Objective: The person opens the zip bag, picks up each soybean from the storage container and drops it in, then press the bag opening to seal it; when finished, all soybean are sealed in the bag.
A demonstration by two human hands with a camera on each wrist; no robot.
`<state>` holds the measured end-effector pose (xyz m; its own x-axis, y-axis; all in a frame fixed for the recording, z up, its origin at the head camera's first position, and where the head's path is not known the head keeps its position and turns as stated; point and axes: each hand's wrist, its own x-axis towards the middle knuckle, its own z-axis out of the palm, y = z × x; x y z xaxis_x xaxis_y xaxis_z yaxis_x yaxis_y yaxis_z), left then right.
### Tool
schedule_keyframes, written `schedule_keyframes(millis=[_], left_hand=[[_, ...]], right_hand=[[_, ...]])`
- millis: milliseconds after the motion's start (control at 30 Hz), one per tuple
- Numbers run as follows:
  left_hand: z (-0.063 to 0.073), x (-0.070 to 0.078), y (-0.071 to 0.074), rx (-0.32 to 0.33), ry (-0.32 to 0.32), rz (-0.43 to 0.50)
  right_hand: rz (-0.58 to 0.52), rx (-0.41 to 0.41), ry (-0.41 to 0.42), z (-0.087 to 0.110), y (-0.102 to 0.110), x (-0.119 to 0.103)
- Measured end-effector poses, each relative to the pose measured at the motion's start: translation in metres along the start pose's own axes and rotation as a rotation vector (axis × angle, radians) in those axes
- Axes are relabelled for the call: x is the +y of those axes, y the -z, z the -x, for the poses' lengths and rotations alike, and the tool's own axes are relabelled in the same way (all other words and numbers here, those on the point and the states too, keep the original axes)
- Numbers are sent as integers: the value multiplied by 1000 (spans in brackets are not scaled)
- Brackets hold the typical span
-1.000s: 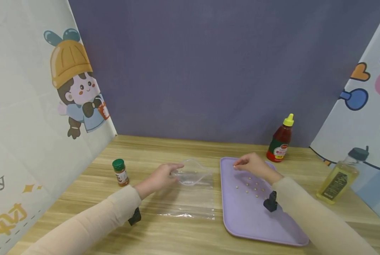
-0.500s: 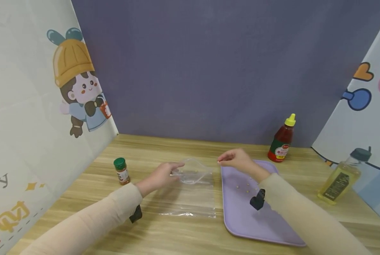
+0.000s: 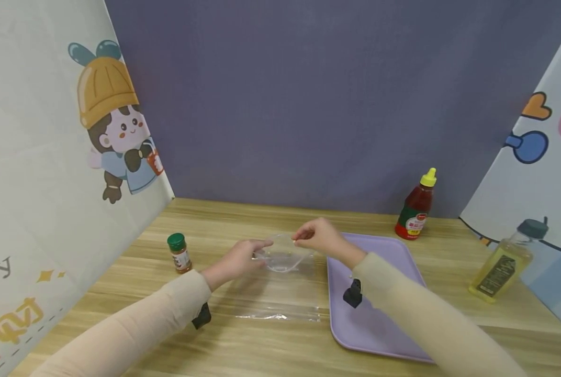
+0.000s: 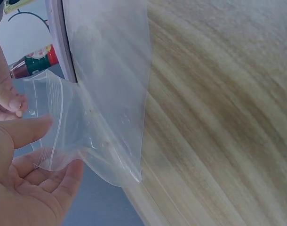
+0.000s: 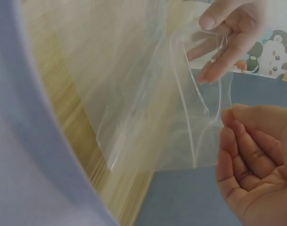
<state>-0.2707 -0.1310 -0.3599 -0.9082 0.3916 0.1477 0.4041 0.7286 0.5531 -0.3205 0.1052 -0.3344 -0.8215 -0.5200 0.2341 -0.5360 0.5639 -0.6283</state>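
A clear zip bag (image 3: 277, 296) lies flat on the wooden table, its mouth raised and spread apart. My left hand (image 3: 237, 260) holds the left side of that mouth, thumb on one side and fingers below in the left wrist view. Over the bag's right rim, my right hand (image 3: 324, 240) pinches a tiny pale-yellow bean (image 4: 19, 113) between thumb and fingertip. In the right wrist view, the right fingertips (image 5: 227, 115) are right at the zip edge. A lilac tray (image 3: 372, 335) stands right of the bag, partly hidden under the right sleeve.
A green-capped spice jar (image 3: 180, 254) stands left of the left hand. Behind the tray is a red sauce bottle (image 3: 414, 209) with a yellow tip. An oil bottle (image 3: 502, 264) stands at the far right. A dark backdrop (image 3: 280, 104) rises behind the table.
My right hand has moved left from above the tray to the bag's mouth, still pinching the bean. The left hand and the bag have stayed in place. Beans seen earlier on the tray are now hidden.
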Motion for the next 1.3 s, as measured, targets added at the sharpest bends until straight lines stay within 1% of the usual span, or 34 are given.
schedule_keyframes(millis=[100,200,300,400,533,700,767,833,967,1100,1300], left_hand=[[-1,0,0,-6,2,-4],[-1,-1,0,-9,-12,-2],[-1,-2,0,-10,-17,17],[-1,-4,1,-9,-15,37],[-1,-7,3,-4,-23,41],[-2,-8,8,10,-32,30],[-2,-8,10,7,-28,24],[-2,-8,11,0,-24,19],[-2,-9,11,-9,-35,6],[-2,-9,11,-9,-46,-8],[-2,-10,7,-33,-27,-22]], right_hand=[[-11,10,-15,-1,-2,-2],[-34,26,6,0,0,0],[-62,50,13,3,6,4],[-80,73,-4,8,15,11],[-89,90,-53,17,29,24],[-98,67,-137,29,45,44],[-85,59,-159,34,51,52],[-69,58,-162,39,58,59],[-8,53,-186,51,71,75],[19,51,-250,63,81,93],[54,57,-362,82,88,118]])
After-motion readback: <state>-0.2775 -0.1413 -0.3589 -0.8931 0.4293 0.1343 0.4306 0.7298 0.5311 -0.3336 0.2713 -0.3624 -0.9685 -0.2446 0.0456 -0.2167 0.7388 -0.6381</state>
